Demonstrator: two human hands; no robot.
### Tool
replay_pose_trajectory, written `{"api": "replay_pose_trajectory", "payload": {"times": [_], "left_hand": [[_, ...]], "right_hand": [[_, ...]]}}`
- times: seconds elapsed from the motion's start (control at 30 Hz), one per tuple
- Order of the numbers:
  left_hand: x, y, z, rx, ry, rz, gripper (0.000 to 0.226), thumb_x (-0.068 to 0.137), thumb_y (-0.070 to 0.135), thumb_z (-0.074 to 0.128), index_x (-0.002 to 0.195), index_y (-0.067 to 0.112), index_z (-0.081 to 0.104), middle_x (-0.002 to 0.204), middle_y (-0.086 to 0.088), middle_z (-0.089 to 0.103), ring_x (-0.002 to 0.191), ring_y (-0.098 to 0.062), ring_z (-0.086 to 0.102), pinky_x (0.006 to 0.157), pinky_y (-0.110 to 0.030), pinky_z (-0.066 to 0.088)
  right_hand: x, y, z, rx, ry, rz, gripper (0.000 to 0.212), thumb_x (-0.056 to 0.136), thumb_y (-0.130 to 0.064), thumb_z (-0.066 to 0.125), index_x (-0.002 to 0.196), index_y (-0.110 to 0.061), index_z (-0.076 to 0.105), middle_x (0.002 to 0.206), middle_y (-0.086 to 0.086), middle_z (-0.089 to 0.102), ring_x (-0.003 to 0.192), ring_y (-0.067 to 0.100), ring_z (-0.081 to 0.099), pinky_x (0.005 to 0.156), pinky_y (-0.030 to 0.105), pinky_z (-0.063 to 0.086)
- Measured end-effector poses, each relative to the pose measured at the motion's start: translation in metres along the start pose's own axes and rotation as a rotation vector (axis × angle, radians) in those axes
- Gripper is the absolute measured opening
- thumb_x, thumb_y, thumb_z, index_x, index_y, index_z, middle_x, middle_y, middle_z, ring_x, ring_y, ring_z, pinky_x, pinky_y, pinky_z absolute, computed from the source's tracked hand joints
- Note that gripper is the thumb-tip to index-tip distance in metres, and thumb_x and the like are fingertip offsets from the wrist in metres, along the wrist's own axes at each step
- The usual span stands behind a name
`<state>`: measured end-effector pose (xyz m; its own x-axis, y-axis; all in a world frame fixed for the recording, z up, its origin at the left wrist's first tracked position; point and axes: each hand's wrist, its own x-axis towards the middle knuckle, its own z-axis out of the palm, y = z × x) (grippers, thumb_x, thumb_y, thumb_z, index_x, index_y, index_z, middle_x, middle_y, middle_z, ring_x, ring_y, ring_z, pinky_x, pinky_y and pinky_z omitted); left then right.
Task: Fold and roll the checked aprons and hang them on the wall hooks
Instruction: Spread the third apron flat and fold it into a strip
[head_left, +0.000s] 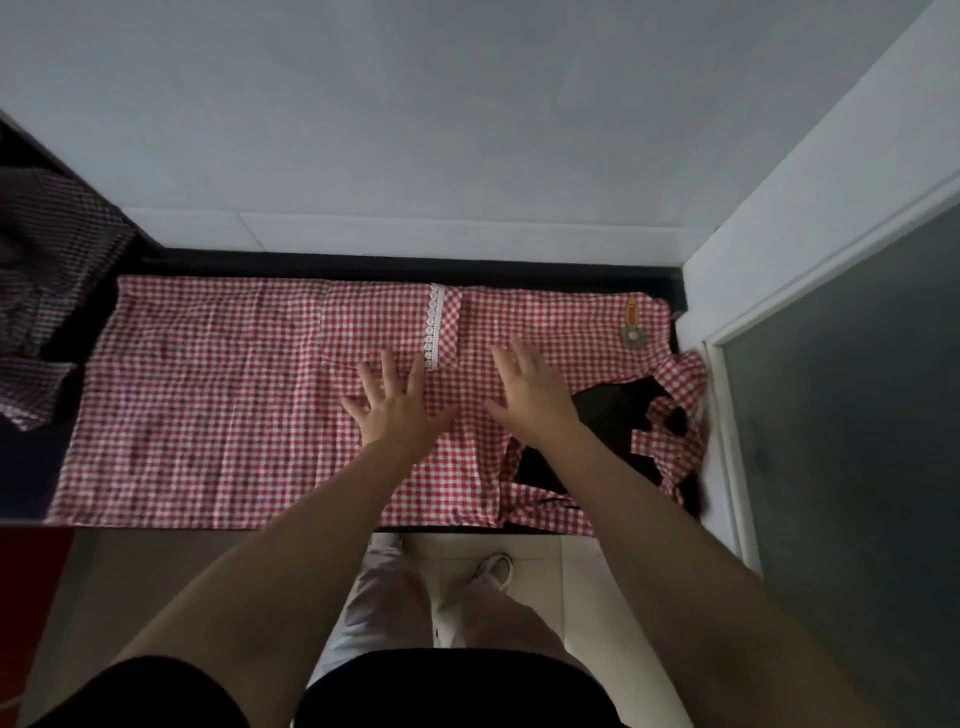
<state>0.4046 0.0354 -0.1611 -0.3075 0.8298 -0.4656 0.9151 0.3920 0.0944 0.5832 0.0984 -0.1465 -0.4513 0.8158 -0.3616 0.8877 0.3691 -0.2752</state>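
Observation:
A red-and-white checked apron (208, 405) lies spread flat along a dark counter (363, 262), skirt to the left and bib to the right. A white lace strip (435, 325) crosses its pocket. Its straps (675, 410) lie tangled at the right end. My left hand (395, 405) lies flat on the cloth with fingers spread, just below the lace. My right hand (530, 389) presses flat on the bib beside it. Both hands hold nothing. A second, darker checked apron (47, 270) lies bunched at the far left.
A pale wall (467, 130) rises straight behind the counter. A white frame with a dark glass panel (841, 415) closes off the right side. Below the counter's front edge is tiled floor (587, 582) with my legs and shoes.

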Motion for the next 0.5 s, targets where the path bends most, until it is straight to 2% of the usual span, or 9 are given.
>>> {"api": "replay_pose_trajectory", "payload": {"times": [0.07, 0.17, 0.27, 0.37, 0.43, 0.5], "left_hand": [[0.001, -0.011, 0.000, 0.056, -0.076, 0.027, 0.108, 0.076, 0.088, 0.037, 0.153, 0.037, -0.017, 0.162, -0.008, -0.025, 0.147, -0.043, -0.018, 0.113, -0.072, 0.009], [0.003, -0.014, -0.009, 0.084, -0.141, 0.072, 0.124, 0.065, 0.091, 0.049, 0.153, 0.038, -0.020, 0.161, -0.009, -0.027, 0.147, -0.044, -0.018, 0.112, -0.072, 0.010], [0.000, -0.013, -0.013, 0.024, -0.130, 0.140, 0.126, 0.065, 0.085, 0.062, 0.154, 0.040, -0.016, 0.164, -0.005, -0.020, 0.150, -0.038, -0.013, 0.114, -0.069, 0.009], [-0.012, -0.026, -0.011, -0.183, 0.018, 0.220, 0.104, 0.079, 0.065, 0.067, 0.156, 0.039, 0.002, 0.166, -0.003, -0.001, 0.152, -0.030, 0.001, 0.118, -0.059, 0.016], [-0.020, -0.045, -0.012, -0.211, 0.127, 0.238, 0.080, 0.087, 0.049, 0.065, 0.152, 0.035, 0.022, 0.163, -0.005, 0.014, 0.150, -0.030, 0.014, 0.118, -0.056, 0.025], [-0.028, -0.070, -0.016, -0.178, 0.166, 0.238, 0.054, 0.087, 0.038, 0.063, 0.137, 0.027, 0.046, 0.151, -0.007, 0.032, 0.141, -0.030, 0.030, 0.114, -0.050, 0.033]], "right_hand": [[-0.007, 0.008, 0.011, -0.043, -0.085, -0.049, 0.078, 0.097, -0.051, 0.052, 0.158, -0.028, 0.010, 0.167, 0.003, -0.004, 0.153, 0.025, -0.005, 0.120, 0.053, 0.008], [-0.019, 0.037, 0.007, -0.011, -0.134, 0.022, 0.080, 0.096, -0.052, 0.053, 0.158, -0.031, 0.007, 0.166, -0.002, -0.009, 0.152, 0.021, -0.010, 0.121, 0.051, 0.002], [-0.026, 0.048, -0.003, -0.033, -0.111, 0.141, 0.071, 0.097, -0.033, 0.057, 0.156, -0.021, 0.018, 0.165, 0.007, 0.009, 0.152, 0.026, 0.004, 0.121, 0.051, 0.007], [-0.032, 0.023, -0.002, -0.126, 0.070, 0.228, 0.043, 0.092, -0.014, 0.053, 0.134, -0.009, 0.045, 0.143, 0.014, 0.042, 0.136, 0.033, 0.033, 0.117, 0.047, 0.022], [-0.031, -0.014, 0.003, -0.091, 0.199, 0.209, 0.027, 0.091, -0.011, 0.051, 0.118, -0.010, 0.054, 0.127, 0.010, 0.052, 0.123, 0.030, 0.044, 0.110, 0.046, 0.031], [-0.026, -0.061, 0.012, -0.055, 0.269, 0.133, 0.019, 0.091, -0.012, 0.051, 0.110, -0.013, 0.058, 0.117, 0.006, 0.056, 0.113, 0.026, 0.050, 0.102, 0.043, 0.037]]}}
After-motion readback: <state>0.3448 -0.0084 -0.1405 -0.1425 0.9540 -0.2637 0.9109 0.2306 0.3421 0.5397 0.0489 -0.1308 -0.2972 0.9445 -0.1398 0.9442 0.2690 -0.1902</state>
